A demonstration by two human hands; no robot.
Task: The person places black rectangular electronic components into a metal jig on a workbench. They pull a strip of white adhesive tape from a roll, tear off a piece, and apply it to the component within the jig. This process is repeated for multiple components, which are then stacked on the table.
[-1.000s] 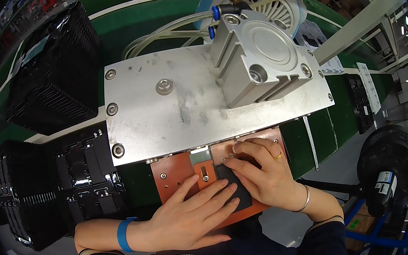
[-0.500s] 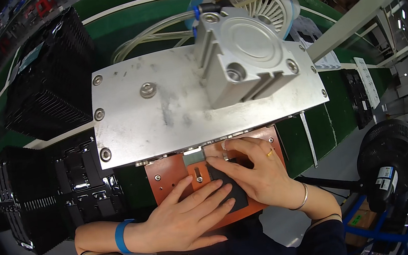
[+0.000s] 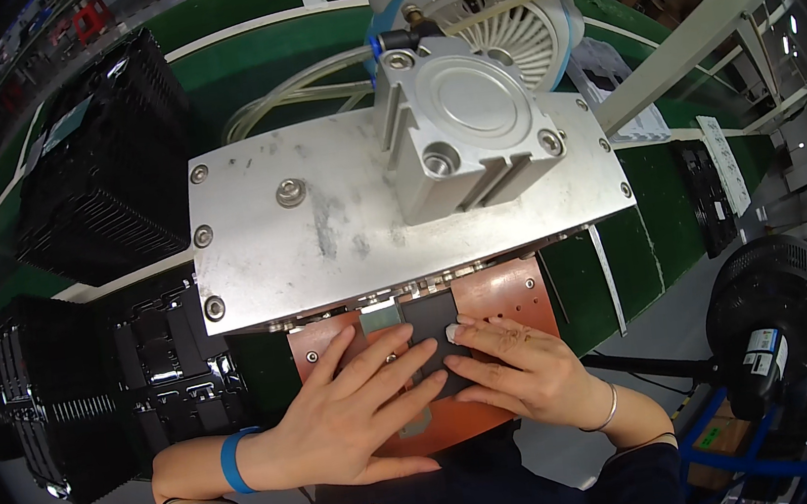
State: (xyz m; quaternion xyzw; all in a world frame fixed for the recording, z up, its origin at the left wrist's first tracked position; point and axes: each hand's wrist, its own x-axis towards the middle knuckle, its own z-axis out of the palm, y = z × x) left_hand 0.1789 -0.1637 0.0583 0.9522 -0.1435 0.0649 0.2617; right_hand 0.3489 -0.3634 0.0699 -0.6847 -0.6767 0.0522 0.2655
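A flat dark grey rectangular piece [image 3: 428, 317] lies on the orange-brown base plate [image 3: 500, 293], its far end reaching the front edge of the silver metal top plate [image 3: 275, 257]. My left hand [image 3: 342, 413] is open, its spread fingers lying over the base plate, tips at the piece's left edge. Over the piece's right side, my right hand [image 3: 526, 369] stretches its fingers, the tips touching its surface. Something small and white [image 3: 453, 332] shows at one right fingertip. A light greenish strip [image 3: 380, 318] sits left of the piece. My palms hide part of the base plate.
A silver block-shaped cylinder [image 3: 469, 125] with an air hose stands on the top plate. Black ribbed trays [image 3: 105, 166] are stacked at left, with more black trays [image 3: 177, 357] nearer. Behind is a white fan [image 3: 517, 25]; a black fan [image 3: 770, 320] stands at right.
The dark grey piece has slid away from me, up to the top plate's edge. My right hand has drawn back and straightened its fingers; my left hand has shifted slightly.
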